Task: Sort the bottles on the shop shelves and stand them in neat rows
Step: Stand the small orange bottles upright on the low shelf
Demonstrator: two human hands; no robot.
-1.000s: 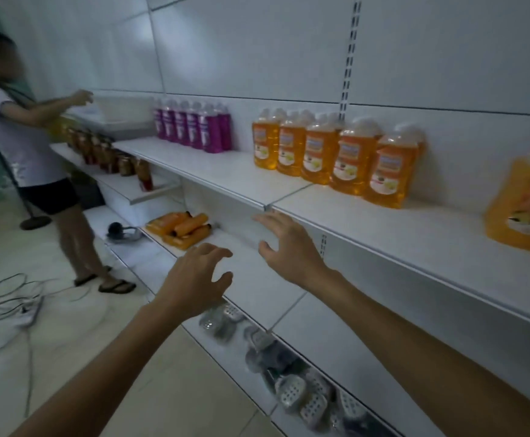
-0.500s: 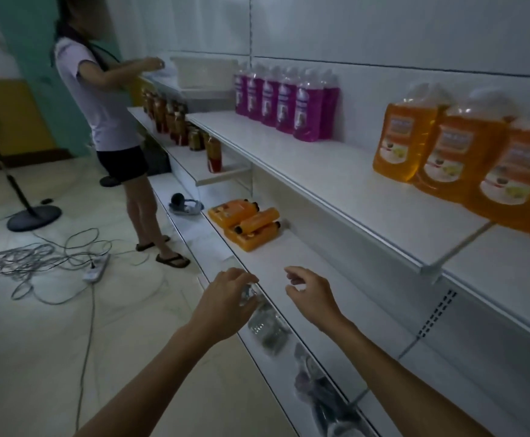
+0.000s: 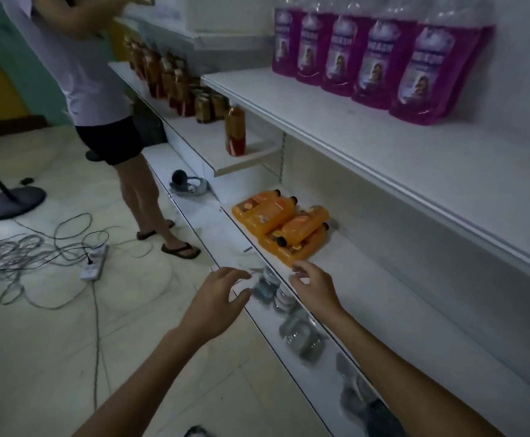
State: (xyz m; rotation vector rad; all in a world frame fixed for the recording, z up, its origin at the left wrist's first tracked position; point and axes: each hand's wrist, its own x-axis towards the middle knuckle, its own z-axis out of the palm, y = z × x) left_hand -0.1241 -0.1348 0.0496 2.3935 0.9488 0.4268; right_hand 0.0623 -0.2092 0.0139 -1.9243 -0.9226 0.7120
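Several orange bottles lie on their sides in a heap on the middle shelf. My right hand hovers just in front of that heap, fingers apart, holding nothing. My left hand is beside it over the bottom shelf's edge, fingers curled but empty. Clear packaged items, blurred, lie along the bottom shelf below my hands. A row of purple bottles stands upright on the top shelf.
Another person stands to the left at a shelf of dark red and amber bottles. One red bottle stands alone. Headphones lie on the bottom shelf. Cables and a power strip cover the floor; a fan base stands at the left.
My view has swung left and down along the shelves. Both hands have come closer to the heap of orange bottles on the middle shelf. They still hold nothing.
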